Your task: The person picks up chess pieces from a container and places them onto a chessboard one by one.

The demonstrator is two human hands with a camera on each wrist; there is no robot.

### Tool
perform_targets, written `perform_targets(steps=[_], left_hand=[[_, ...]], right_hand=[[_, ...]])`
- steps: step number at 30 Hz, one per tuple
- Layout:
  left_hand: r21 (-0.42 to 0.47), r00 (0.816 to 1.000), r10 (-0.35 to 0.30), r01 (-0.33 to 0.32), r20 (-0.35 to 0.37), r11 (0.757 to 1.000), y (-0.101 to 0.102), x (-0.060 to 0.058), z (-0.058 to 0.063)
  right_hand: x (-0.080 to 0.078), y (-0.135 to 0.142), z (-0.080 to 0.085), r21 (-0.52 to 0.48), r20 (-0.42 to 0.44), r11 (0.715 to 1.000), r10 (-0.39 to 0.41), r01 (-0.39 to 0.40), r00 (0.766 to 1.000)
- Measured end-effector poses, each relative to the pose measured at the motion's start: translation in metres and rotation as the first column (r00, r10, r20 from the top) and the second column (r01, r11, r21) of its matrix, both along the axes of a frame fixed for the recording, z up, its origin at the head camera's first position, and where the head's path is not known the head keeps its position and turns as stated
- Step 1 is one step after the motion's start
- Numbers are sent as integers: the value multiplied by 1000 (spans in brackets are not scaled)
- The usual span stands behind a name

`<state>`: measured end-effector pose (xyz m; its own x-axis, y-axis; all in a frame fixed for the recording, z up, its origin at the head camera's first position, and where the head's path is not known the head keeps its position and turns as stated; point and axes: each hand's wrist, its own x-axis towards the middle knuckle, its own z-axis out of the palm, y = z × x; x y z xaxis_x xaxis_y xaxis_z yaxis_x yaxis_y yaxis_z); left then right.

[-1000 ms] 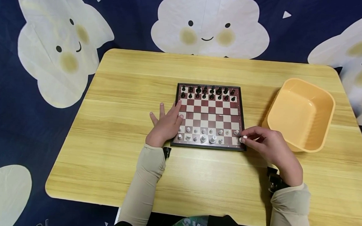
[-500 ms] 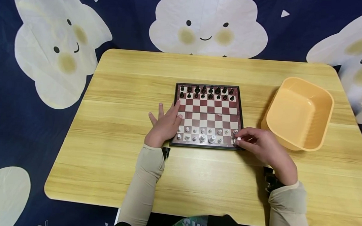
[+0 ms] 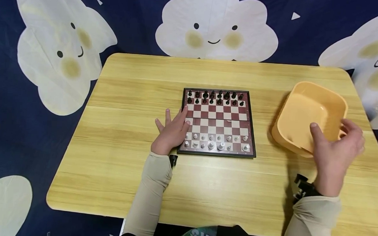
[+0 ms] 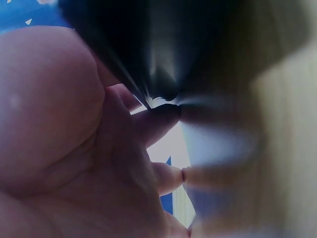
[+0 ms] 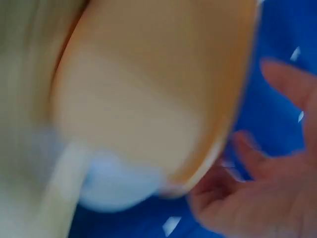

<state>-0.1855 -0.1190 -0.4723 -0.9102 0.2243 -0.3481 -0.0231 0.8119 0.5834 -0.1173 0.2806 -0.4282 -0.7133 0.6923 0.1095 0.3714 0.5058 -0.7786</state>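
Observation:
A folding chess board (image 3: 218, 115) lies on the table, with black chess pieces (image 3: 220, 95) in two rows at the far side and white chess pieces (image 3: 211, 145) along the near side. One white piece (image 3: 246, 148) stands in the near right corner square. My left hand (image 3: 170, 134) rests at the board's left edge, fingers spread and thumb over the border squares. Over the near right side of a yellow plastic basin (image 3: 303, 116) is my right hand (image 3: 337, 149); its thumb points over the inside and its fingers bend by the right rim, apart from the thumb.
The wooden table (image 3: 119, 122) has rounded corners and stands against a dark blue cloth (image 3: 136, 20) with white clouds. The basin occupies the table's right side, beside the board. Both wrist views are blurred; the left one shows mostly palm and a dark edge.
My right hand has let go of the white chess piece at the board's near right corner and moved right, over the basin. The left hand stays at the board's left edge.

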Motion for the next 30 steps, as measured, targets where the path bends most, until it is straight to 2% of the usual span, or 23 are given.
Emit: perform_targets(steps=[1,3,5,6,7,10,13,15,17,21,27,30], left_hand=[[-2,1000,-2,2,1,1000,0,0,0],[-6,1000,-2,2,5,1000,-1,0,0],[-5,1000,-2,2,4,1000,-2,0,0],[-7,1000,-1,1,4,1000,-3,0,-1],[-10,1000,0,0,4,1000,-4,0,-1],[-12,1000,4,-4,4,1000,-7,0,0],[-9,1000,6,-6,7,1000,-8,1,0],[-10,1000,10,-10,11,1000,-8,2,-1],[-14,1000,13,-12,12,1000,-9,2,-1],[-11,1000,17,-17,13,1000,-9,2,-1],[-7,1000,15,-15,10,1000,-9,1,-1],[-10,1000,13,-13,7,1000,-7,1,-1]], right_hand=[[2,11,0,-28,108,999,-16,20,994],[5,30,-3,-53,296,999,12,4,955],[6,42,-7,-75,360,997,45,-19,932],[6,45,-9,-94,350,995,49,-17,936],[4,46,-12,-100,307,995,36,-5,951],[-4,38,-17,-117,103,991,-49,61,993],[-11,27,-21,-79,-90,995,-70,63,993],[-14,21,-23,-44,-159,998,-58,52,986],[-15,17,-24,-21,-189,999,-46,43,981],[-14,16,-23,-37,-153,999,-46,40,987],[-8,27,-18,-90,46,994,-51,55,998],[-2,25,-13,-37,108,997,-60,64,992]])
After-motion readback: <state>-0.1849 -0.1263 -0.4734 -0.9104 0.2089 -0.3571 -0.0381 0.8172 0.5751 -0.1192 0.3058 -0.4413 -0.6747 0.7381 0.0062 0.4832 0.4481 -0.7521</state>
